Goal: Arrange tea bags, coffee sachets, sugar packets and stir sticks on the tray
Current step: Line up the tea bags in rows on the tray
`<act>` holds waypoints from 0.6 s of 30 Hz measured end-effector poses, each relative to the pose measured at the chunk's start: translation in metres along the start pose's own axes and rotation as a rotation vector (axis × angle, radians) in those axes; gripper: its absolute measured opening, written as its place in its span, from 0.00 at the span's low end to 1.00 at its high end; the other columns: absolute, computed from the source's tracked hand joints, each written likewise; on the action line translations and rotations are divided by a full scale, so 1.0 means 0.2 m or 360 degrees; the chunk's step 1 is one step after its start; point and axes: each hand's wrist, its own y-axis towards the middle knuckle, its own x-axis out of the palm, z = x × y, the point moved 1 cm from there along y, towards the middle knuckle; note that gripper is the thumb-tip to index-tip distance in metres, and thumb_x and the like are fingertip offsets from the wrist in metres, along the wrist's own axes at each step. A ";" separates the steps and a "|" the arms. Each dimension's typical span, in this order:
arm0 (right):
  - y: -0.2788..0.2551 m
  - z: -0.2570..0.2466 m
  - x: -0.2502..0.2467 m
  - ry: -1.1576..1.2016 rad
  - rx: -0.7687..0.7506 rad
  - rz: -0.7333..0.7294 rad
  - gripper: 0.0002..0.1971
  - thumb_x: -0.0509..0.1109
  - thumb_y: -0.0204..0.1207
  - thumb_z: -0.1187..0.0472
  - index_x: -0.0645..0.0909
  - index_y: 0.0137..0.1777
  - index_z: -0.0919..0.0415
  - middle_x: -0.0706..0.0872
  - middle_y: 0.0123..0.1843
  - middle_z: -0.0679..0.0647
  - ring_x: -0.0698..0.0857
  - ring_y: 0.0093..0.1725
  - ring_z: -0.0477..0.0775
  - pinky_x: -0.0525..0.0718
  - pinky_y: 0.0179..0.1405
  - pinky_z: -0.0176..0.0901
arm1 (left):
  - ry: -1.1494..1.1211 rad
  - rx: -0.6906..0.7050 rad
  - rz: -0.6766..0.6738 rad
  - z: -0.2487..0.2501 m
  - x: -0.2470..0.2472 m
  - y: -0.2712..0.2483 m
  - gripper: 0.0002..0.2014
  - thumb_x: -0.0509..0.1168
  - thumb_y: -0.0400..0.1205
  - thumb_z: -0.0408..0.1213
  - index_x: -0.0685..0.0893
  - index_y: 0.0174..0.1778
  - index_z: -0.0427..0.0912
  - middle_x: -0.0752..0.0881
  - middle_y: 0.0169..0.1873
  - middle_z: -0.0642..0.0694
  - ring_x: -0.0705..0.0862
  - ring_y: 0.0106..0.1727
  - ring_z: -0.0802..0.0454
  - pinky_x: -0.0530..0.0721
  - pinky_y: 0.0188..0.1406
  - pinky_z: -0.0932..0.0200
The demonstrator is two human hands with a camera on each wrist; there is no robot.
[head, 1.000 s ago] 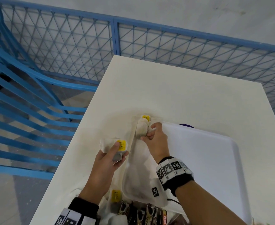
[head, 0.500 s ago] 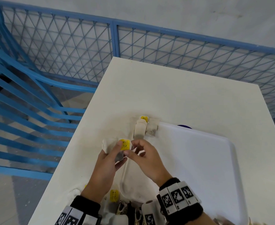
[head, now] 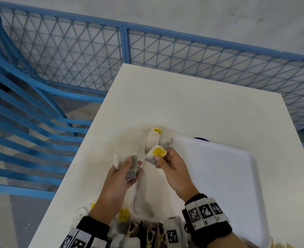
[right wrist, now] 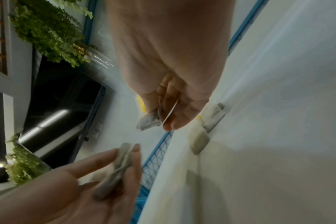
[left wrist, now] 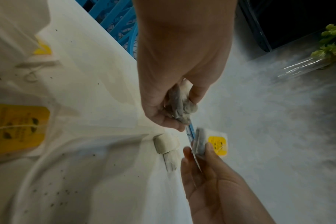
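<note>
My left hand (head: 132, 166) grips a small bunch of white-grey tea bags (head: 127, 163) over the table just left of the white tray (head: 228, 185). The right hand (head: 161, 154) pinches one tea bag with a yellow tag (head: 156, 153) between thumb and fingers, above the tray's left edge. Two tea bags (head: 153, 139) lie side by side at the tray's far left corner. In the left wrist view, the bunch (left wrist: 180, 106) sits in my left fingers and the tagged bag (left wrist: 211, 144) in the right. The right wrist view shows that single bag (right wrist: 149, 121) edge-on.
Loose tea bags (head: 123, 214) and dark coffee sachets (head: 147, 233) lie at the near edge of the white table (head: 192, 104). Blue mesh fencing (head: 93, 56) and a blue chair (head: 22, 113) stand beyond the table's far and left sides.
My right hand left the two bags at the tray corner, came back to the left hand and took a yellow-tagged tea bag from it. The left hand stayed about where it was.
</note>
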 end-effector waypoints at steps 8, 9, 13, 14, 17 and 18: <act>0.18 0.12 -0.17 -0.0379 0.0125 0.0361 0.10 0.75 0.72 0.63 0.75 0.39 0.51 0.87 0.35 0.52 0.84 0.35 0.54 0.83 0.43 0.47 | 0.0058 0.0015 -0.0002 0.00 -0.02 -0.01 0.14 0.60 0.84 0.39 0.82 0.59 0.34 0.89 0.44 0.41 0.88 0.40 0.51 0.85 0.42 0.60; 0.20 0.13 -0.18 -0.0395 0.0132 0.0379 0.10 0.76 0.71 0.63 0.76 0.39 0.51 0.86 0.35 0.52 0.83 0.35 0.55 0.83 0.43 0.46 | 0.0058 0.0011 0.0001 0.00 -0.02 -0.01 0.15 0.60 0.84 0.40 0.82 0.59 0.34 0.89 0.45 0.41 0.88 0.41 0.50 0.84 0.43 0.59; 0.26 0.15 -0.17 -0.0486 0.0082 0.0396 0.11 0.76 0.71 0.63 0.76 0.48 0.55 0.85 0.37 0.55 0.82 0.37 0.55 0.82 0.43 0.42 | 0.0058 -0.0006 0.0018 0.00 -0.03 -0.01 0.15 0.59 0.84 0.40 0.81 0.61 0.34 0.89 0.46 0.41 0.87 0.43 0.49 0.83 0.46 0.56; 0.27 0.15 -0.16 -0.0492 0.0070 0.0394 0.12 0.76 0.71 0.63 0.76 0.49 0.54 0.84 0.36 0.55 0.83 0.37 0.54 0.82 0.42 0.40 | 0.0057 -0.0010 0.0022 0.00 -0.03 -0.01 0.15 0.59 0.84 0.40 0.81 0.61 0.34 0.89 0.46 0.41 0.87 0.43 0.49 0.83 0.46 0.56; 0.28 0.15 -0.14 -0.0518 0.0051 0.0418 0.13 0.75 0.71 0.65 0.75 0.51 0.56 0.81 0.32 0.50 0.81 0.35 0.48 0.77 0.34 0.25 | 0.0030 -0.0022 0.0031 0.01 -0.03 -0.01 0.15 0.59 0.84 0.40 0.81 0.61 0.35 0.89 0.47 0.40 0.87 0.44 0.48 0.83 0.46 0.56; 0.29 0.15 -0.14 -0.0530 0.0049 0.0428 0.14 0.75 0.72 0.65 0.74 0.52 0.57 0.80 0.31 0.48 0.80 0.34 0.46 0.76 0.33 0.23 | 0.0015 -0.0028 0.0031 0.01 -0.04 -0.01 0.15 0.59 0.84 0.40 0.81 0.61 0.35 0.88 0.47 0.40 0.87 0.44 0.47 0.82 0.46 0.56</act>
